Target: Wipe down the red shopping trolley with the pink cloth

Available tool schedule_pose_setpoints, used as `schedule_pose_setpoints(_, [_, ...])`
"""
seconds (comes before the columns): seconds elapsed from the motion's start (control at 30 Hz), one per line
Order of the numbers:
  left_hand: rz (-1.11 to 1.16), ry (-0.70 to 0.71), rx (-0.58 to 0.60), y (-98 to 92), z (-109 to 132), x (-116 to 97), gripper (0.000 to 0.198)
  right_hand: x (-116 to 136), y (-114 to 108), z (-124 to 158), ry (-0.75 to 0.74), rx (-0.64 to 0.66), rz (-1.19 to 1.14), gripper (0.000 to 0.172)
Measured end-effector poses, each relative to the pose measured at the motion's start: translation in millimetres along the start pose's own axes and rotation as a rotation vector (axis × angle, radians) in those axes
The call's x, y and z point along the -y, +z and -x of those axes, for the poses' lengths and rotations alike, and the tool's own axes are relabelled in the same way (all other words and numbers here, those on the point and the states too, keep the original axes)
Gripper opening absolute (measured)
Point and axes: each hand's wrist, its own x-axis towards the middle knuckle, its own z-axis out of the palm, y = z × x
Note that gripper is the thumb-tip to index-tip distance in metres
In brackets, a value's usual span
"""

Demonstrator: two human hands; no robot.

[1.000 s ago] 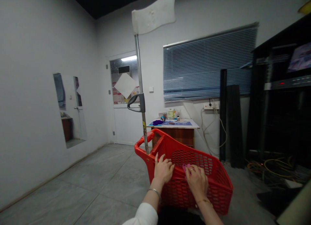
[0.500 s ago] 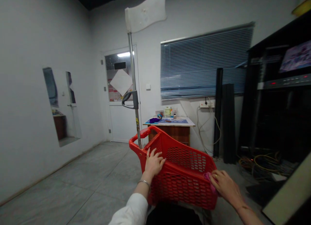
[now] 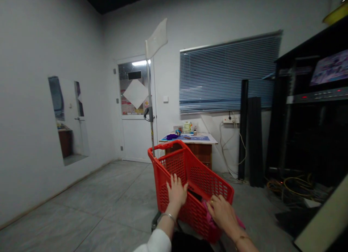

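Observation:
In front of me stands a red plastic shopping cart with perforated sides. A metal pole rises from its handle end, with a grey grip midway and a white flag-like panel on top. My left hand rests on the cart's near top edge, fingers spread and holding nothing. At the near right corner, my right hand is closed around a pink cloth, pressing it against the rim. Part of the cloth is hidden under my fingers. Something dark shows inside the cart.
Behind the cart is a small table with a purple cloth and bottles. A white door and a mirror are to the left. A dark rack and tangled cables are at right.
The cart has turned and shifted, its right end coming leftward and nearer to me. Both hands moved along with it, the right one well to the left with the pink cloth.

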Motion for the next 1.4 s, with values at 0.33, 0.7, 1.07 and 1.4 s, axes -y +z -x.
schedule_pose_setpoints(0.33, [0.051, 0.085, 0.104, 5.9, -7.0, 0.2, 0.055, -37.7, 10.8, -31.5, 0.031, 0.123, -0.029, 0.036])
schedule_pose_setpoints(0.7, [0.117, 0.054, 0.064, 17.2, 30.8, -27.6, 0.048, 39.9, 34.8, -22.6, 0.075, -0.112, -0.057, 0.034])
schedule_pose_setpoints(1.07, [0.16, 0.193, -0.074, 20.4, 40.6, -0.1, 0.046, -14.0, 34.0, -36.8, 0.014, -0.019, 0.002, 0.036])
schedule_pose_setpoints(1.4, [0.111, 0.235, 0.028, 8.3, 32.7, 47.1, 0.046, 47.3, 20.9, -27.8, 0.061, -0.016, 0.022, 0.034])
